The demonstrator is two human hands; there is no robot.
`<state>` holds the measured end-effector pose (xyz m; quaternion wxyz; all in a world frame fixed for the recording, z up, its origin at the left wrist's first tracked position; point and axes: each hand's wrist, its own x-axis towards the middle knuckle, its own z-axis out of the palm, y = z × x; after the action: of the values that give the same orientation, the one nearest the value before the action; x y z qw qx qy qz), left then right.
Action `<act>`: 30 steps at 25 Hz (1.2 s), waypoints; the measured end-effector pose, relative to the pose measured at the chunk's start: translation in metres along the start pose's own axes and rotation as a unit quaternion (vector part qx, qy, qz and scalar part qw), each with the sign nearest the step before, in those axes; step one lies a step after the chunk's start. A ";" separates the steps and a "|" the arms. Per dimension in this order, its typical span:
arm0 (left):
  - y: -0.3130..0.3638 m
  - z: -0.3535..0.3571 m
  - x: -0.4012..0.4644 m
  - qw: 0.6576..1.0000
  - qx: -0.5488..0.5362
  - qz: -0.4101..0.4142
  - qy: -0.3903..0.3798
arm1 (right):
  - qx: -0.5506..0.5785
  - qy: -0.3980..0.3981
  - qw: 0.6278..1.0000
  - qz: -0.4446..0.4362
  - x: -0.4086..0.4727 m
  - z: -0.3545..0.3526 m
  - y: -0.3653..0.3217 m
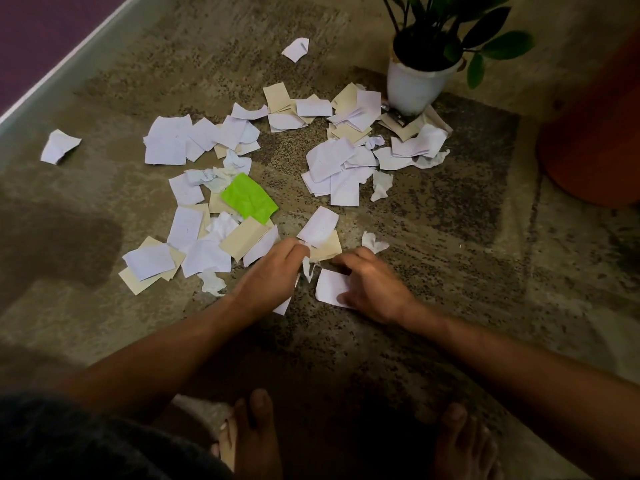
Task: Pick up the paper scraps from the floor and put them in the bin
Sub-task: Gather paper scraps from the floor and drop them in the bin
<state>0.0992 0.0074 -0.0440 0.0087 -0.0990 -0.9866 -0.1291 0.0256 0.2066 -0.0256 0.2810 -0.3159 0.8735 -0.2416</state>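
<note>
Several white and beige paper scraps lie scattered over the brown carpet, with one bright green scrap among them. My left hand is low on the floor with its fingers curled around white scraps, one sticking out below the palm. My right hand presses down on a white scrap, thumb and fingers closing over its edge. A beige and a white scrap lie just beyond both hands. The orange bin stands at the right edge, partly out of view.
A white pot with a green plant stands at the back right, scraps at its base. Single scraps lie apart at the far left and at the back. My bare feet are at the bottom. A wall skirting runs along the upper left.
</note>
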 end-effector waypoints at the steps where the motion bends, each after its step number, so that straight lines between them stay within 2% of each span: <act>1: 0.000 -0.003 0.002 0.997 -0.063 -0.042 0.028 | -0.013 -0.015 1.000 -0.002 0.000 0.001 0.000; 3: 0.001 -0.009 0.009 0.984 -0.147 -0.090 0.052 | -0.065 -0.027 0.997 -0.016 0.000 0.002 0.001; 5: -0.001 -0.014 0.017 0.981 -0.164 -0.088 0.045 | -0.090 -0.027 0.995 -0.016 0.001 0.002 0.002; 8: -0.002 -0.023 0.029 0.974 -0.203 -0.091 0.040 | -0.057 -0.018 0.998 -0.020 -0.003 0.002 0.004; 11: -0.005 -0.029 0.038 0.969 -0.227 -0.096 0.032 | 0.001 0.051 0.999 -0.016 -0.002 -0.011 0.009; 13: -0.007 -0.028 0.043 0.967 -0.230 -0.105 0.024 | 0.034 0.091 0.995 0.037 0.004 -0.026 0.016; 16: -0.006 -0.023 0.049 0.969 -0.217 -0.114 -0.012 | 0.030 0.087 0.992 0.087 0.012 -0.039 0.030; 20: -0.006 -0.019 0.062 0.969 -0.207 -0.131 -0.042 | -0.002 0.054 0.995 0.079 0.017 -0.039 0.038; 24: -0.003 -0.013 0.079 0.964 -0.198 -0.170 -0.058 | 0.014 0.097 0.991 0.091 0.017 -0.033 0.043; 30: 0.007 0.000 0.093 0.953 -0.176 -0.242 -0.051 | 0.005 0.096 0.990 0.102 0.018 -0.029 0.046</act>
<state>0.0095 0.0323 -0.0386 -0.0905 0.1362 -0.9418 -0.2936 -0.0240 0.2333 -0.0382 0.2201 -0.1992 0.9229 -0.2451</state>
